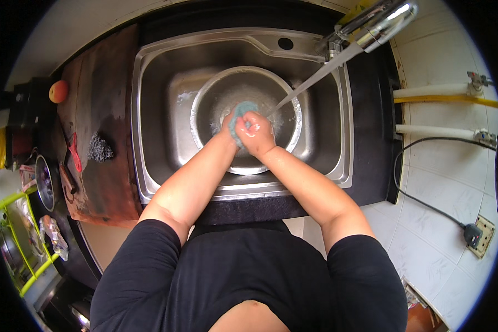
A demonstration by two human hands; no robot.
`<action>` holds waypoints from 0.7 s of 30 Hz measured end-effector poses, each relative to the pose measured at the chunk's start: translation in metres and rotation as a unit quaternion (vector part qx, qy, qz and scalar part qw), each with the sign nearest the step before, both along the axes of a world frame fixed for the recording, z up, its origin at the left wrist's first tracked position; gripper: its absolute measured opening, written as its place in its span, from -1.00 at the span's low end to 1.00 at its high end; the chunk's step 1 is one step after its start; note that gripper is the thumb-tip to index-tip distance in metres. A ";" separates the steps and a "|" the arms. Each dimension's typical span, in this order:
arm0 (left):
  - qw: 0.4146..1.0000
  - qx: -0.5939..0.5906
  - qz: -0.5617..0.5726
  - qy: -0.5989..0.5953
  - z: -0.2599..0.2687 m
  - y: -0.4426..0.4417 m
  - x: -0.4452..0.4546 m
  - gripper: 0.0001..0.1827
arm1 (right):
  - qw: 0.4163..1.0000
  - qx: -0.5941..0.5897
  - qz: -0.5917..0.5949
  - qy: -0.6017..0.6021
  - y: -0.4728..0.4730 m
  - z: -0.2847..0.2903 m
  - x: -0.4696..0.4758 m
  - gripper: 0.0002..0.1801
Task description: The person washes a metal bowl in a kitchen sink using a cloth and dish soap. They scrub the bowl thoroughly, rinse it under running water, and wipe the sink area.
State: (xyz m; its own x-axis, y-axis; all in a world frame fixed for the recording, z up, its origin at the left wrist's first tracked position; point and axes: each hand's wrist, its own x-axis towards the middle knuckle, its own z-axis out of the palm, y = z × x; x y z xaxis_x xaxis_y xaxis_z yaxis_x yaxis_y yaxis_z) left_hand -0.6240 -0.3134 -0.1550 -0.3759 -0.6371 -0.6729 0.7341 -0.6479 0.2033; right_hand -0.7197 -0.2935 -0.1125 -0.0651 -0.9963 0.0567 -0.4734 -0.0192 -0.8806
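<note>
Both hands grip a wet teal cloth [246, 107] over a round metal basin [196, 124] that stands in the stainless steel sink [155, 108]. My right hand [257, 132] is curled around the cloth's near side, its knuckles wet. Partly hidden behind the cloth, my left hand [229, 128] holds it from the left. Water [315, 79] streams from the chrome faucet [384, 29] into the basin, just right of my hands, and the water in the basin is stirred up. Blur hides the cloth's exact shape.
Left of the sink lies a stained wooden board [112, 83] with a steel wool scrubber [100, 147], a red-handled peeler [74, 152], a wooden-handled knife [67, 178] and a reddish fruit [58, 91]. A plug with a black cable [423, 199] sits in a wall socket [482, 240] at right.
</note>
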 end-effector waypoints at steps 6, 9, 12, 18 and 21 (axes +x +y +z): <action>0.970 -0.128 -0.041 -0.203 0.057 0.003 -0.025 -0.60 | 0.987 0.093 -0.127 0.018 -0.029 -0.094 -0.062 -0.66; 0.937 -0.281 -0.088 -0.190 0.086 0.004 -0.011 -0.48 | 0.845 0.397 -0.138 -0.331 -0.023 -0.037 -0.051 -0.55; 0.929 -0.302 -0.205 -0.057 0.101 0.004 -0.010 -0.50 | 0.718 0.432 -0.144 -0.527 -0.020 -0.040 -0.061 -0.50; 0.959 -0.252 -0.094 -0.092 0.075 0.001 -0.011 -0.56 | 0.633 0.288 -0.166 -0.699 -0.028 -0.031 -0.064 -0.53; 0.988 -0.129 0.024 -0.085 0.063 -0.007 -0.008 -0.60 | 0.708 0.227 -0.156 -0.651 -0.032 -0.004 -0.050 -0.55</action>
State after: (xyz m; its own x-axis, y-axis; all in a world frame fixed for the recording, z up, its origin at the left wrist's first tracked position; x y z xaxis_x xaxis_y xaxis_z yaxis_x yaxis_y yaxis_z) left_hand -0.6317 -0.3205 -0.0922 -0.2366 -0.8100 -0.5366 0.7040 -0.5235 0.4799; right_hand -0.7699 -0.3257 -0.1165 0.0111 -0.8185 -0.5744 0.8255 0.3316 -0.4566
